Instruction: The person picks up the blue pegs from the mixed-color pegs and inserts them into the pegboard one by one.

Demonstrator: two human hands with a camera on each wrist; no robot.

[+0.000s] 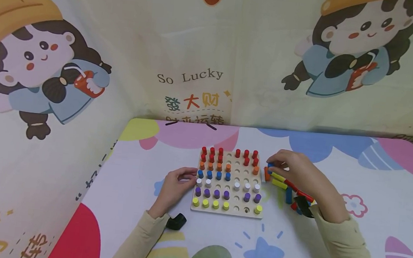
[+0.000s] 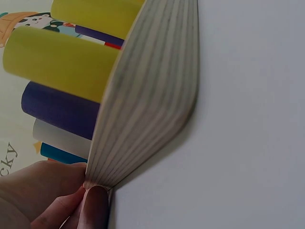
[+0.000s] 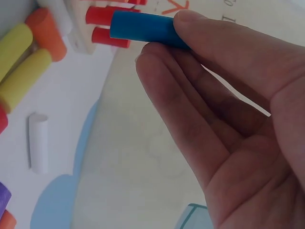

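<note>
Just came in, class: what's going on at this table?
A person's right hand pinches a blue peg between its fingers, near the right side of a pegboard. The left hand holds the board's left edge. Coloured pegs stand in rows, several holes are empty, and loose pegs lie to the right.

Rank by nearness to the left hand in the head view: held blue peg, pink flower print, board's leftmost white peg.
From the left hand:
1. Leftmost white peg: left side of the board.
2. Blue peg: in the right hand, past the board.
3. Pink flower print: far right, tablecloth.
</note>
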